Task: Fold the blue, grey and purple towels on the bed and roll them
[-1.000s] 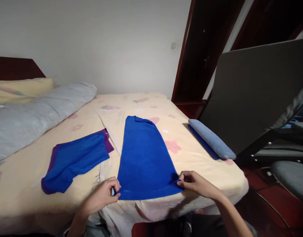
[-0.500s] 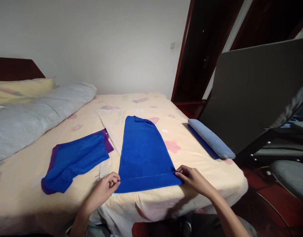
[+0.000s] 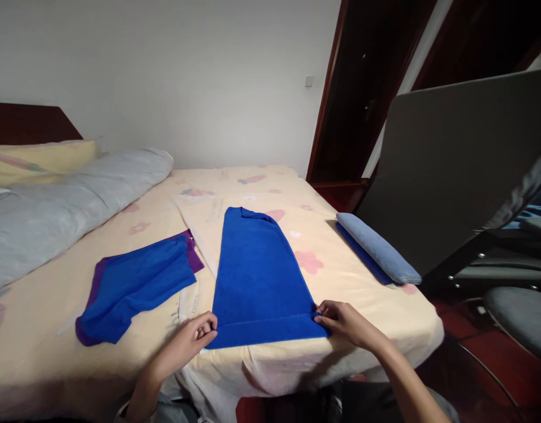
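A blue towel [image 3: 261,270] lies spread flat on the bed, its far end a little rumpled and a band with a seam running along its near end. At the near left corner my left hand [image 3: 195,338] is closed, thumb and fingers pinching the towel's edge. My right hand [image 3: 340,320] pinches the opposite edge near the right corner. Both hands rest low, close to the bed's front edge. To the left lies another blue cloth [image 3: 142,279], loosely laid with a purple cloth [image 3: 193,258] showing from under it.
A folded light blue towel [image 3: 376,247] lies on a darker blue cloth at the bed's right edge. A long grey bolster [image 3: 98,194] and a yellow pillow [image 3: 45,161] are at the left. A large dark panel [image 3: 455,164] stands beyond the bed on the right, above a stool-like seat [image 3: 517,317].
Both hands have shifted very slightly toward me, and the towel's near edge and seam with them. The other cloths lie as before.
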A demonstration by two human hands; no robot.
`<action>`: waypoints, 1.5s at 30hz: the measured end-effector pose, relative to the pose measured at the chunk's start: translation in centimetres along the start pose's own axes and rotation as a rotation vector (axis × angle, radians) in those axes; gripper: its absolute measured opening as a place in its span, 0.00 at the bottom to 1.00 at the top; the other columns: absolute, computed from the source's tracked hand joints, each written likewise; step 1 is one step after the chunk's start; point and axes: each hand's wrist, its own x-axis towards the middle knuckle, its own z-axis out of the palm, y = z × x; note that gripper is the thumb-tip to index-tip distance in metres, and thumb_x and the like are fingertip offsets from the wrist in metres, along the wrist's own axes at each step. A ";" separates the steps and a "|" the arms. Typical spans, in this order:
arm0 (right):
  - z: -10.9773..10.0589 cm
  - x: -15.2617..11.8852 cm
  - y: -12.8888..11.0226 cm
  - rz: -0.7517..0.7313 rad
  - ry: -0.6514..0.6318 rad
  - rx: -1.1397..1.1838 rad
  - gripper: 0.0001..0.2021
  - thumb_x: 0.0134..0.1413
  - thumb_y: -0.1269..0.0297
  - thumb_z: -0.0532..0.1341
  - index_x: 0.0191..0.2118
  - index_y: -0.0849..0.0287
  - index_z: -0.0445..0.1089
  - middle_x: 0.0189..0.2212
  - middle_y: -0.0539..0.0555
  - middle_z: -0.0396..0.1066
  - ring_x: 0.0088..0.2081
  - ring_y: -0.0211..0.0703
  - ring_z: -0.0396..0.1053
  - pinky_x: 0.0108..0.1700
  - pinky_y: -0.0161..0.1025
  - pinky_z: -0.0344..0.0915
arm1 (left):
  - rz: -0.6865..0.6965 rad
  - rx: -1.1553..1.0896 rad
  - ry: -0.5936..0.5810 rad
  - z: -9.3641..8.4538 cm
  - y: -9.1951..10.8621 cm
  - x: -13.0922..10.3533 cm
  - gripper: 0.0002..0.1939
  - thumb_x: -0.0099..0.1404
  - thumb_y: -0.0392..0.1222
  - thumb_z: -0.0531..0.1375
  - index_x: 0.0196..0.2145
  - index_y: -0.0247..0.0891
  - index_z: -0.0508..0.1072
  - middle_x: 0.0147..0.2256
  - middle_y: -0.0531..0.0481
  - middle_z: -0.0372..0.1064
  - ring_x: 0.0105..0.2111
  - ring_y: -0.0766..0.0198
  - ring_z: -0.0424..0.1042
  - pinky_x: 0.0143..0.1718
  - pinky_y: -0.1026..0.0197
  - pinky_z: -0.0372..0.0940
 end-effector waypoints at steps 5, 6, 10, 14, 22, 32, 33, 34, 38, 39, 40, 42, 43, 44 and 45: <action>0.2 -0.1 0.0 0.000 0.006 -0.045 0.12 0.55 0.54 0.63 0.36 0.58 0.71 0.25 0.51 0.73 0.28 0.43 0.68 0.30 0.35 0.59 | 0.063 0.084 -0.065 -0.3 0.3 -0.1 0.10 0.64 0.50 0.55 0.32 0.43 0.69 0.26 0.56 0.62 0.29 0.63 0.63 0.30 0.65 0.54; 0.2 -0.1 0.0 -0.006 0.004 -0.044 0.11 0.55 0.54 0.63 0.36 0.58 0.71 0.24 0.50 0.72 0.28 0.42 0.67 0.29 0.34 0.58 | 0.066 0.097 -0.058 -0.3 0.2 -0.1 0.10 0.64 0.51 0.55 0.32 0.43 0.69 0.26 0.56 0.63 0.29 0.62 0.64 0.31 0.65 0.55; 0.1 -0.5 -0.4 -0.043 -0.012 -0.031 0.10 0.58 0.55 0.61 0.38 0.56 0.68 0.23 0.47 0.68 0.27 0.40 0.63 0.28 0.34 0.56 | 0.074 0.163 -0.013 -0.3 0.0 0.1 0.11 0.64 0.51 0.54 0.36 0.45 0.72 0.27 0.55 0.65 0.31 0.60 0.67 0.34 0.63 0.57; -0.1 -0.7 -0.9 -0.086 0.008 -0.062 0.09 0.58 0.56 0.62 0.39 0.54 0.67 0.27 0.48 0.67 0.29 0.40 0.63 0.30 0.34 0.57 | 0.104 0.228 0.019 -0.3 -0.4 0.1 0.09 0.64 0.48 0.54 0.38 0.46 0.73 0.31 0.53 0.68 0.34 0.59 0.68 0.38 0.62 0.59; -0.2 -0.7 -1.1 -0.099 0.066 -0.165 0.08 0.61 0.58 0.58 0.37 0.54 0.73 0.34 0.53 0.74 0.34 0.46 0.69 0.35 0.38 0.62 | 0.158 0.213 0.040 -0.4 -0.2 0.1 0.10 0.63 0.46 0.57 0.31 0.45 0.78 0.33 0.49 0.72 0.37 0.57 0.70 0.40 0.60 0.62; -0.9 -1.5 -2.4 -0.244 -0.024 -0.154 0.12 0.54 0.61 0.65 0.45 0.53 0.75 0.48 0.57 0.70 0.51 0.53 0.67 0.54 0.44 0.63 | 0.120 0.251 0.043 -0.9 -1.8 0.0 0.16 0.49 0.45 0.69 0.39 0.47 0.79 0.35 0.51 0.74 0.39 0.56 0.72 0.44 0.59 0.64; -0.8 -1.5 -2.4 -0.246 -0.071 -0.160 0.15 0.51 0.64 0.66 0.46 0.53 0.75 0.49 0.57 0.70 0.51 0.54 0.67 0.54 0.44 0.63 | 0.118 0.260 0.035 -0.8 -2.0 0.0 0.19 0.47 0.44 0.70 0.39 0.48 0.79 0.35 0.51 0.74 0.39 0.56 0.72 0.44 0.59 0.64; -0.6 -1.5 -2.2 -0.246 -0.099 -0.169 0.18 0.48 0.66 0.66 0.47 0.53 0.75 0.48 0.57 0.70 0.51 0.54 0.67 0.55 0.45 0.63 | 0.120 0.267 0.033 -0.8 -2.1 0.0 0.19 0.47 0.43 0.70 0.40 0.49 0.79 0.34 0.52 0.74 0.39 0.56 0.72 0.44 0.59 0.64; -0.4 -1.2 -1.9 -0.234 -0.073 -0.175 0.17 0.49 0.71 0.61 0.46 0.53 0.76 0.46 0.56 0.72 0.49 0.52 0.68 0.52 0.43 0.65 | 0.169 0.252 0.039 -0.9 -1.9 0.0 0.10 0.56 0.42 0.63 0.37 0.47 0.79 0.35 0.50 0.74 0.38 0.57 0.73 0.44 0.59 0.64; -0.5 -1.2 -1.9 -0.227 -0.058 -0.170 0.15 0.51 0.71 0.60 0.45 0.54 0.76 0.46 0.55 0.73 0.48 0.51 0.69 0.50 0.42 0.65 | 0.188 0.240 0.040 -1.0 -1.8 0.0 0.08 0.58 0.42 0.61 0.36 0.46 0.79 0.35 0.50 0.75 0.38 0.58 0.73 0.44 0.60 0.65; -0.6 -1.2 -1.9 -0.220 -0.039 -0.165 0.13 0.53 0.69 0.60 0.43 0.54 0.77 0.45 0.55 0.73 0.47 0.51 0.69 0.49 0.41 0.65 | 0.208 0.228 0.047 -1.0 -1.6 0.0 0.08 0.60 0.42 0.60 0.35 0.45 0.79 0.36 0.49 0.75 0.39 0.58 0.73 0.44 0.60 0.65; -0.8 -1.1 -2.0 -0.194 0.008 -0.156 0.10 0.58 0.65 0.59 0.41 0.55 0.76 0.43 0.55 0.74 0.43 0.49 0.70 0.45 0.40 0.66 | 0.241 0.204 0.080 -1.1 -1.5 0.1 0.08 0.62 0.42 0.58 0.33 0.43 0.78 0.39 0.47 0.75 0.42 0.57 0.73 0.46 0.60 0.65; -0.8 -1.0 -2.0 -0.170 0.033 -0.150 0.10 0.59 0.62 0.58 0.42 0.55 0.76 0.41 0.55 0.74 0.40 0.48 0.71 0.42 0.39 0.66 | 0.249 0.191 0.108 -1.0 -1.5 0.2 0.09 0.63 0.43 0.57 0.33 0.42 0.77 0.40 0.46 0.74 0.43 0.56 0.73 0.47 0.60 0.64; -0.7 -0.9 -2.0 -0.140 0.058 -0.141 0.11 0.61 0.59 0.57 0.42 0.55 0.75 0.38 0.54 0.75 0.37 0.47 0.71 0.38 0.39 0.65 | 0.245 0.176 0.141 -0.8 -1.5 0.4 0.09 0.63 0.44 0.57 0.34 0.41 0.76 0.41 0.46 0.74 0.44 0.56 0.72 0.47 0.60 0.64; -0.6 -0.6 -1.9 -0.113 0.082 -0.128 0.13 0.63 0.56 0.56 0.43 0.56 0.74 0.34 0.54 0.75 0.34 0.46 0.71 0.35 0.38 0.64 | 0.227 0.162 0.175 -0.6 -1.5 0.7 0.10 0.64 0.45 0.56 0.35 0.41 0.75 0.40 0.46 0.74 0.43 0.56 0.72 0.46 0.61 0.64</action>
